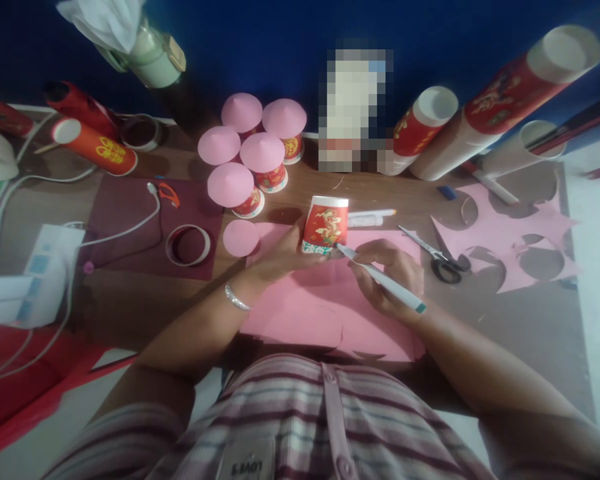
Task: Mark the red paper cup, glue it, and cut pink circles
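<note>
A red paper cup (326, 223) with a gold dragon print and a green pattern along its white lower band is held in my left hand (293, 250). My right hand (393, 270) grips a white marker (393, 287) with a green end, its tip at the cup's lower right edge. Pink paper sheets (300, 313) lie beneath both hands. Left of the cup is a pink paper disc (241, 238). Behind it stand several red cups topped with pink paper cones (263, 152); green marks show on some of their bands.
Scissors (443, 260) and cut pink paper scraps (500, 227) lie to the right. Another marker (367, 219) rests behind the cup. Tall stacks of cups (505, 100) stand at the back right. A tape roll (189, 245), a cable (125, 237) and a power strip (45, 273) are on the left.
</note>
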